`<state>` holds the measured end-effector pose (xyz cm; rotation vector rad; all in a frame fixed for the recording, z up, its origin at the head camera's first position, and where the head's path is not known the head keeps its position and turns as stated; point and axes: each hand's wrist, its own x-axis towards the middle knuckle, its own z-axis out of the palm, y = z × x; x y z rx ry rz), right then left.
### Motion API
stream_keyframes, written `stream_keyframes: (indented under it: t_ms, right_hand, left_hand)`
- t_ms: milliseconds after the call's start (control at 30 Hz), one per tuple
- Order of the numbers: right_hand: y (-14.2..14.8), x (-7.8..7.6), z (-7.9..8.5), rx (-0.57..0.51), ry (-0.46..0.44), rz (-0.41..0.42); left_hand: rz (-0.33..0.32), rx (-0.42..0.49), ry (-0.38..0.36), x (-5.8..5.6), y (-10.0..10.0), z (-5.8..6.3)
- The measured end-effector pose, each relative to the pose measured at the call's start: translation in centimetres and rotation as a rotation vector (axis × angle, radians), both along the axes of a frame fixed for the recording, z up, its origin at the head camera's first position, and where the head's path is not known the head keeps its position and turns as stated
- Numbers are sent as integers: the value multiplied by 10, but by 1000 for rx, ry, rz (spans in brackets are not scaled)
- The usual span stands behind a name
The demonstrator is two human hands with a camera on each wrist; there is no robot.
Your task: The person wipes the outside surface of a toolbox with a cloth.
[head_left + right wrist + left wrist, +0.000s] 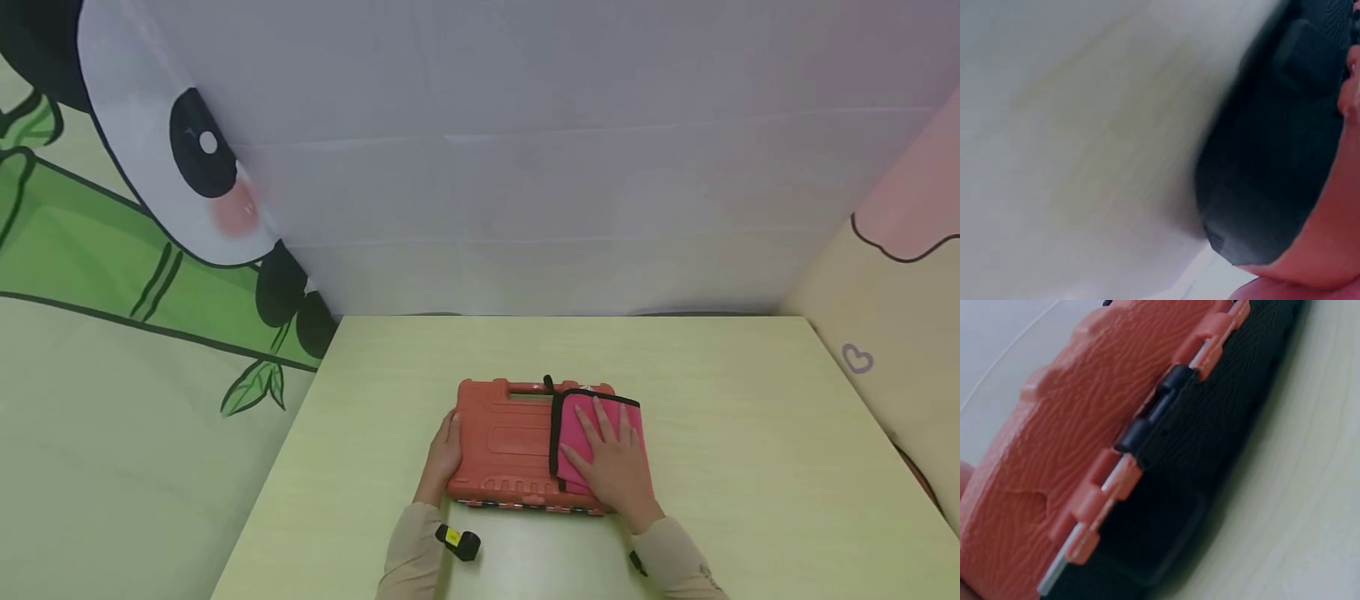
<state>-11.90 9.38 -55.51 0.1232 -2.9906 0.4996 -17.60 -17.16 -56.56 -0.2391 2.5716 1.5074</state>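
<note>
Pouch of pink fabric with black edging (570, 429) lay on the right part of an orange-red plastic case (506, 442), low centre of the frame. The right hand (618, 471) rested on it, fingers spread; the left hand (444, 454) touched the case's left side, its grip I could not tell. Sideways pushing might slide the pouch off.

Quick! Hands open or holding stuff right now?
Left hand: at the orange case's left side; can't tell if it's gripping.
Right hand: open, spread on the pink pouch.
</note>
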Motion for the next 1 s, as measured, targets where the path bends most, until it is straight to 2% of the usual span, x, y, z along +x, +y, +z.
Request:
stream_keyframes:
  t_ms: [233, 400, 667, 1000]
  right_hand:
    - [-2, -6, 2, -8, 14, -17]
    - [-2, -11, 1, 12, -14, -39]
    - [-9, -17, 9, -4, -44, -83]
    - [-22, -29, 10, -24, -76, -77]
  left_hand:
    - [28, 13, 1, -4, 6, 0]
    - [44, 30, 2, -6, 11, 1]
    - [62, 30, -7, -8, 19, 3]
    - [77, 25, 1, -15, 26, 3]
